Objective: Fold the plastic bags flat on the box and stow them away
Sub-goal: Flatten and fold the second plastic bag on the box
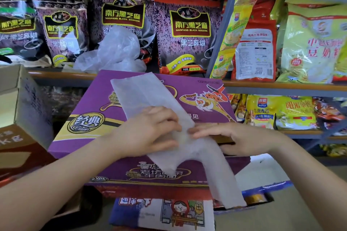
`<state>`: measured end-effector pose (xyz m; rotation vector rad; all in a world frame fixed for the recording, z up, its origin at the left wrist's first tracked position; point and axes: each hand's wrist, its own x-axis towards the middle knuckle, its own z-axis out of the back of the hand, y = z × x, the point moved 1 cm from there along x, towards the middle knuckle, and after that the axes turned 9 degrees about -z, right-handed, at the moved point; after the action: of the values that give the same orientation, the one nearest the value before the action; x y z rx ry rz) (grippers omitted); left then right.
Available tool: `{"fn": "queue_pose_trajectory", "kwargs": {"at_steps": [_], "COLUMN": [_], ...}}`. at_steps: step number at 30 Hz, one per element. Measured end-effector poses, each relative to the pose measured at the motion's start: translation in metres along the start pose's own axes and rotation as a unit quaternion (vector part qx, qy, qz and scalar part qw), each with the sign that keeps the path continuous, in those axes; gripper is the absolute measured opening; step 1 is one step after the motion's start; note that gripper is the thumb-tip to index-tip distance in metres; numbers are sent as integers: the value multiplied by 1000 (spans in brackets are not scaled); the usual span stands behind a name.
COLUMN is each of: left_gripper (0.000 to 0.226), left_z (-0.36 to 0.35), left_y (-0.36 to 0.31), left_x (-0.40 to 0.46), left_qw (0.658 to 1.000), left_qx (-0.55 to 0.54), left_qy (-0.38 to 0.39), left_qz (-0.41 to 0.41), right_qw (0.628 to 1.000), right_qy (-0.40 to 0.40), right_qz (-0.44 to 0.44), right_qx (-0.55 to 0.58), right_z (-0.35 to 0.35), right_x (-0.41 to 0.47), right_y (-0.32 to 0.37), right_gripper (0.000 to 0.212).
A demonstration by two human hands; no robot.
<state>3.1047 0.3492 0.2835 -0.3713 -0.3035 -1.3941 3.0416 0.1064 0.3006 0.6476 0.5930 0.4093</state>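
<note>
Dark purple black sesame paste packs [189,37] are being displayed in a row on the upper shelf [62,75]. Yellow cereal bags [311,47] and a red-and-white pack [256,50] are being kept to their right. More yellow packets [277,112] are being stored on the shelf below. A brown cardboard carton [16,99] is being kept at the left.

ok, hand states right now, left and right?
Left hand: fingers curled, pinching the plastic bag on the purple box.
Right hand: open, fingers straight, pressing the bag flat.
</note>
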Motion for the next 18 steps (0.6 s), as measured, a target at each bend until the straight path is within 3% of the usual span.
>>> {"fn": "queue_pose_trajectory", "kwargs": {"at_steps": [2,4,5,7,9,13,16,18], "left_gripper": [58,78,76,49,31,37,29,29], "left_z": [0,-12,-20,-29,-28,-15,-3,2], "left_y": [-29,-47,-50,-49,-46,-42,-40,-37], "left_x": [-8,-18,-23,-26,-28,-31,-28,-25], "left_qw": [999,996,994,997,999,973,896,835], "left_qx": [-10,35,65,68,24,-139,-295,-387], "left_qy": [21,68,74,41,-13,-71,-171,-225], "left_qz": [-29,-39,-39,-12,26,169,284,321], "right_qw": [992,966,957,947,954,991,992,987], "right_qy": [-17,-63,-92,-136,-152,-111,-108,-135], "right_qz": [-23,-31,-21,2,10,17,19,44], "right_qx": [123,247,274,290,258,76,-61,-78], "right_z": [-3,-5,-5,-6,-7,-8,-14,-20], "right_x": [-9,-10,-10,-9,-12,-13,-4,3], "right_y": [-3,-4,-5,-4,-3,-3,-1,5], "right_gripper": [76,61,48,37,37,72,72,72]}}
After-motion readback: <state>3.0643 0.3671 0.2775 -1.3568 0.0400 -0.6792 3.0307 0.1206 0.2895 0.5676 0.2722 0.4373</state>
